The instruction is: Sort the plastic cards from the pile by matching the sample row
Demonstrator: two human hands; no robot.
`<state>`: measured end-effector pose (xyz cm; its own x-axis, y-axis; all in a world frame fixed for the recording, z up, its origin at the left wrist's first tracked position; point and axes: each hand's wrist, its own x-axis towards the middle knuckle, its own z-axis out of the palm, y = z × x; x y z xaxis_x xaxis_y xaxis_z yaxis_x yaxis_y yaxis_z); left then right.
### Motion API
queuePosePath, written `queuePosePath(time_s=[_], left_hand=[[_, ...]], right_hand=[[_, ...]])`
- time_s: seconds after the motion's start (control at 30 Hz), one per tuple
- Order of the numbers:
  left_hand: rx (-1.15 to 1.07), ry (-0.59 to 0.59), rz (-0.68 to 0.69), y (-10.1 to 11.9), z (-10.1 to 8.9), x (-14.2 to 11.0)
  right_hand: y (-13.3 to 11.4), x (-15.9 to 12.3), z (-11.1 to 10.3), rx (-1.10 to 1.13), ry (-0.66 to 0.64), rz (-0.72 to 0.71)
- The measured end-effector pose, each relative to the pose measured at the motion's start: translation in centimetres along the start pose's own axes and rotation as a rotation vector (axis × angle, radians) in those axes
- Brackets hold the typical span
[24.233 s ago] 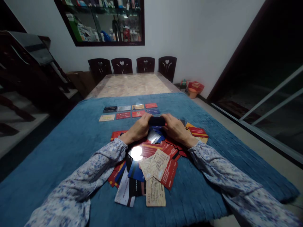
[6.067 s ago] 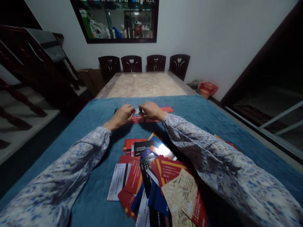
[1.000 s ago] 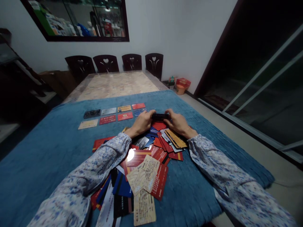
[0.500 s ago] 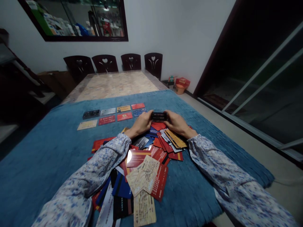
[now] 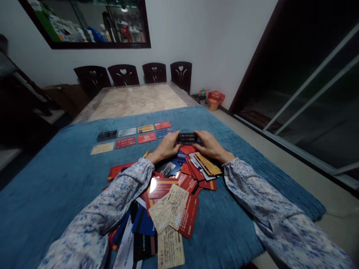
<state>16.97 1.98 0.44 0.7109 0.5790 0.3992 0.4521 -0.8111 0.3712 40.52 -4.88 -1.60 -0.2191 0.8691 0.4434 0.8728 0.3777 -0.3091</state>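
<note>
Glossy plastic cards (image 5: 164, 186); matt, fleecy cloth (image 5: 224, 220)

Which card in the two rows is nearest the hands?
The blue card, right end of the nearer row, close by the left hand; no other there is blue.

Black, pale print on held card (image 5: 187, 138). Yellow, black-striped on rightmost card (image 5: 208, 164). Blue on blanket (image 5: 61, 175), blue florals on sleeves (image 5: 92, 216), marbled beige on tabletop (image 5: 134, 99).
</note>
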Motion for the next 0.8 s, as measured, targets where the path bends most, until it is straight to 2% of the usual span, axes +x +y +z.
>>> queuePosePath(time_s=[0.23,0.53,0.8], left_hand=[[-0.014,-0.034,-0.04,0.0,-0.2,0.0],[-0.058,0.008,-0.002,-0.6,0.2,0.1],[-0.045,-0.026,-0.03,-1.0,0.5,0.1]], right_hand=[[-0.4,0.0,-0.4,0.013,-0.029,0.017],[-0.4,0.2,-0.6,0.045,-0.033,0.032],[-0.1,0.3,-0.5,0.067,-0.046,0.05]])
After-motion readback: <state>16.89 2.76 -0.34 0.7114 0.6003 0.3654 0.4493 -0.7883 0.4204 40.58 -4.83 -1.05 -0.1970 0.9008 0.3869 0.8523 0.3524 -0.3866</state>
